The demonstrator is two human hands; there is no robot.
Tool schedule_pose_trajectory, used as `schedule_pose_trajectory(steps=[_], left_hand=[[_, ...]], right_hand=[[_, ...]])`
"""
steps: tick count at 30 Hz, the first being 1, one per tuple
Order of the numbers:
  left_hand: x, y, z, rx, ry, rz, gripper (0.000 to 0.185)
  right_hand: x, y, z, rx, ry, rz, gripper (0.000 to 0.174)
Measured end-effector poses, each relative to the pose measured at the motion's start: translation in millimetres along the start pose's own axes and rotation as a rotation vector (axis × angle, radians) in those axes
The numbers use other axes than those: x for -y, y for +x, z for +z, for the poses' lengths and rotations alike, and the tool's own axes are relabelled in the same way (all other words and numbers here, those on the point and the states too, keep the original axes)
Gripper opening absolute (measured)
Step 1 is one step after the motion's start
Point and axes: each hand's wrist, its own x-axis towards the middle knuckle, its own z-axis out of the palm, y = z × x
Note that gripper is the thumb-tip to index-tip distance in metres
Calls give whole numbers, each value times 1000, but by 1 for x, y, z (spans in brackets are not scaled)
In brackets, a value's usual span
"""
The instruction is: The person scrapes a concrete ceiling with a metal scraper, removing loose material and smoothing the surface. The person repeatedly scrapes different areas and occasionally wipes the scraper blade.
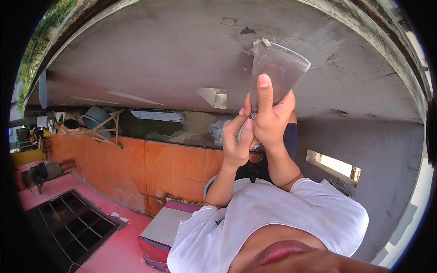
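A broad metal scraper [278,68] is raised in front of the grey plastered wall [164,44], with a lump of pale paste at one corner of its edge. My right hand [273,119] grips it low on the blade, thumb pressed flat along the metal. Just beside it, my left hand [237,145] has its thumb and fingers closed around the lower end, where the handle is mostly hidden. Whether the blade touches the wall is hard to tell. Dark patches and pale streaks mark the plaster near the blade.
A wooden trestle [99,131] stands left beside a grey-blue basin [97,119]. Below my hands lie a wet grey strip [153,128] and an orange floor [174,163]. A light-topped box [167,221] is by the pink wall [112,245]. Another person [44,170] is far left.
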Motion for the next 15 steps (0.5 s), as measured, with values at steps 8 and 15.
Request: schedule_pose_trajectory(steps=[8,15], left_hand=[[15,-18,13,-81,-95,-85,33],[8,-22,13,-90,-118,-129,35]], right_hand=[[-12,-9,-13,-14,-27,112,29],[-6,-13,-8,-77,12,157,31]])
